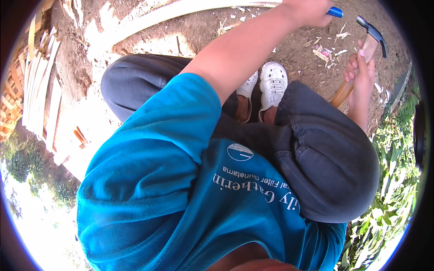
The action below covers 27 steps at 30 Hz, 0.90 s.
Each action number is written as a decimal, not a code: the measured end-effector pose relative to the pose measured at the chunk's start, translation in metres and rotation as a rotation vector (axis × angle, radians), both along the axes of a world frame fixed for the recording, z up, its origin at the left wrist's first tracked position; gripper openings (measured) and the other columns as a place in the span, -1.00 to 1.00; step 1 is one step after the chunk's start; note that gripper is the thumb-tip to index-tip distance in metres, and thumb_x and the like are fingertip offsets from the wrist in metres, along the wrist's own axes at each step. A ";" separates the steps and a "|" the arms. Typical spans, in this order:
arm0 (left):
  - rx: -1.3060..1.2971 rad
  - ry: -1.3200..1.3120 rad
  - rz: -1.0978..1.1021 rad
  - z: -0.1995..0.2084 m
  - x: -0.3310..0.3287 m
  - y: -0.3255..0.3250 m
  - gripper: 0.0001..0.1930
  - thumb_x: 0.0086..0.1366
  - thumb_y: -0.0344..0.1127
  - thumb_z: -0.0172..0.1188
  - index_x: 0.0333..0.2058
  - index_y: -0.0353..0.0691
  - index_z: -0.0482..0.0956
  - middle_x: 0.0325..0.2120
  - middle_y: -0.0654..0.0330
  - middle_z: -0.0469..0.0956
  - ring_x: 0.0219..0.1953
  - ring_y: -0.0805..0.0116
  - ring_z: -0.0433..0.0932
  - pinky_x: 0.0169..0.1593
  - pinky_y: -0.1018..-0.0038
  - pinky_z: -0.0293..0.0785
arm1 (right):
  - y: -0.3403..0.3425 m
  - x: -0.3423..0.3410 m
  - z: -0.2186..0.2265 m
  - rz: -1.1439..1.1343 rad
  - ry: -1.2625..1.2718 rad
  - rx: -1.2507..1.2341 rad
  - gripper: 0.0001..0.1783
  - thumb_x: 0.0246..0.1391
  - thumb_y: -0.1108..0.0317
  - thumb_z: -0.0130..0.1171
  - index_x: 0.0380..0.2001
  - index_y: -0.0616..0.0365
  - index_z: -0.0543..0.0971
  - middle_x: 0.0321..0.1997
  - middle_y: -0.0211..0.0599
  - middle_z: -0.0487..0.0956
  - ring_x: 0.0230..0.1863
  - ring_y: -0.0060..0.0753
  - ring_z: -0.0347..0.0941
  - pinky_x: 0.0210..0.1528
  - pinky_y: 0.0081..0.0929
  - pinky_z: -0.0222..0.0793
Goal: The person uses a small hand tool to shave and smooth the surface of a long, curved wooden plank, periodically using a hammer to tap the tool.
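Observation:
I squat over bare dirt in a blue shirt and dark trousers. My left hand (307,10) reaches to the top edge and is closed on a tool with a blue handle (335,12); its working end is hidden. It lies next to a long pale wooden strip (181,11) on the ground. My right hand (359,74) grips the wooden handle of a claw hammer (371,37), raised at the right with its metal head up. My white shoes (271,86) show between my knees.
Pale wooden slats (40,77) are stacked at the left, with woven strips beyond them. Wood chips and shavings (326,52) litter the dirt near the hammer. Green plants (393,180) border the right edge.

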<state>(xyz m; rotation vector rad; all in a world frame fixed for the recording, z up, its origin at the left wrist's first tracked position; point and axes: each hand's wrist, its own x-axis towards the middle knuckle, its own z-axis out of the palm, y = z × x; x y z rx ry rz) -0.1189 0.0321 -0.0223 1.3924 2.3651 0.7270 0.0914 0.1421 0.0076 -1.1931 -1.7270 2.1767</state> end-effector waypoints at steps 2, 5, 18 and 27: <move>-0.012 -0.020 -0.018 0.005 0.000 0.000 -0.81 0.17 -0.20 0.22 -0.29 -0.05 0.72 -0.38 -0.05 0.70 -0.31 -0.10 0.70 -0.20 0.01 0.64 | 0.000 0.001 0.002 0.037 -0.025 0.000 -0.49 0.43 0.17 0.11 0.31 0.18 0.35 -0.48 -0.56 0.30 -0.61 -0.77 0.19 -0.59 -0.70 0.14; 0.026 0.004 -0.012 0.002 0.001 -0.004 -0.81 0.18 -0.20 0.21 -0.28 -0.03 0.73 -0.38 -0.05 0.70 -0.31 -0.10 0.70 -0.20 0.01 0.64 | -0.002 -0.002 0.001 -0.023 0.005 0.003 -0.49 0.43 0.17 0.10 0.31 0.17 0.36 -0.47 -0.56 0.30 -0.61 -0.77 0.19 -0.59 -0.71 0.14; -0.028 0.036 0.001 -0.001 0.000 -0.005 -0.81 0.17 -0.22 0.23 -0.29 -0.06 0.74 -0.40 -0.07 0.70 -0.32 -0.10 0.71 -0.20 0.02 0.65 | -0.005 -0.004 -0.007 -0.098 0.062 -0.026 -0.54 0.43 0.19 0.10 0.27 0.17 0.39 -0.48 -0.57 0.30 -0.63 -0.76 0.18 -0.61 -0.69 0.13; -0.085 -0.006 0.021 0.006 0.003 -0.008 -0.80 0.17 -0.19 0.24 -0.38 -0.15 0.73 -0.44 -0.08 0.69 -0.34 -0.11 0.71 -0.22 0.02 0.65 | -0.004 -0.001 -0.004 -0.009 -0.002 -0.001 -0.51 0.43 0.20 0.10 0.31 0.18 0.37 -0.49 -0.57 0.30 -0.63 -0.78 0.18 -0.61 -0.69 0.15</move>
